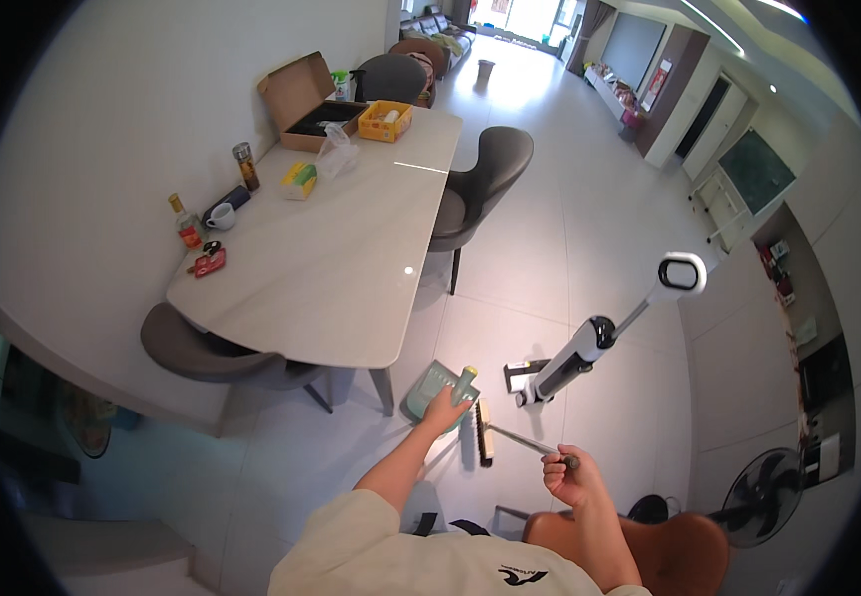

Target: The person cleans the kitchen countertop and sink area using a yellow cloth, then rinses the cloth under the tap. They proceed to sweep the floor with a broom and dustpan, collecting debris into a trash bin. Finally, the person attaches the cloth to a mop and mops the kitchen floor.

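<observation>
My left hand (445,410) grips the upright handle of a pale green dustpan (426,387), whose pan hangs beyond my fingers near the table's front leg. Part of the pan is hidden behind the hand. In my right hand (570,477) is the end of a thin metal broom handle (523,439). The handle slopes away to the left, down to a broom head (485,433) with a cream block and dark bristles. That head lies just right of the dustpan. Whether the bristles touch the floor I cannot tell.
A white-and-black upright floor cleaner (572,361) stands ahead to the right. The dining table (333,276) fills the left, with grey chairs (486,179) around it. An orange-brown chair (669,555) is close by my right arm, a black fan (762,499) beyond it.
</observation>
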`<state>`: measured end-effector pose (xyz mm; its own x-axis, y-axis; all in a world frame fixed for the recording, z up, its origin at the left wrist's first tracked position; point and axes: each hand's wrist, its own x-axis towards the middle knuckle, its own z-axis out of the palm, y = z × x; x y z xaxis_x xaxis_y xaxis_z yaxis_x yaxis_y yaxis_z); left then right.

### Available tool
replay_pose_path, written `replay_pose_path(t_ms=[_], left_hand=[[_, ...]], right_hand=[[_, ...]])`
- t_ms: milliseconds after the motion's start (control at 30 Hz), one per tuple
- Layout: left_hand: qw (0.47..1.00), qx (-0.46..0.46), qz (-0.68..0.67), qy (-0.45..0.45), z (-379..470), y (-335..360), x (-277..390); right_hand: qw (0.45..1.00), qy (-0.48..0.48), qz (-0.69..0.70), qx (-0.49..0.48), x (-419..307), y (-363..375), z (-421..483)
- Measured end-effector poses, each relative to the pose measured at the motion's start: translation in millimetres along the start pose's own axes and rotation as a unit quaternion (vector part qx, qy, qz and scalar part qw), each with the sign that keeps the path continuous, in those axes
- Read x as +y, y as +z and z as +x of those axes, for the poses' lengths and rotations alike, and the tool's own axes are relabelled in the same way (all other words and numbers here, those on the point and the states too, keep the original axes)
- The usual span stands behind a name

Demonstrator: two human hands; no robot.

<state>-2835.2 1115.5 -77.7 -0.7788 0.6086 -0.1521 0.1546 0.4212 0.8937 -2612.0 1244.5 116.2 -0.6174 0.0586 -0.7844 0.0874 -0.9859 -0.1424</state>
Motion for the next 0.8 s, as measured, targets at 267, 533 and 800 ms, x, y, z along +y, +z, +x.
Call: replay_pose_path(t_ms=[267, 533, 800], left_hand=[[0.993, 0.000, 0.046, -0.111, 99, -5, -12], [0.968, 0.168, -0.077, 0.172, 96, -89, 147], [0.771, -0.009, -0.381, 0.510, 9, -147, 399]], right_hand=[[0.999, -0.039, 0.009, 0.004, -95, 95, 110], [0.998, -0.014, -0.005, 0.064, -180, 171, 250], [0.976, 0.188, -0.077, 0.081, -199, 218, 415]])
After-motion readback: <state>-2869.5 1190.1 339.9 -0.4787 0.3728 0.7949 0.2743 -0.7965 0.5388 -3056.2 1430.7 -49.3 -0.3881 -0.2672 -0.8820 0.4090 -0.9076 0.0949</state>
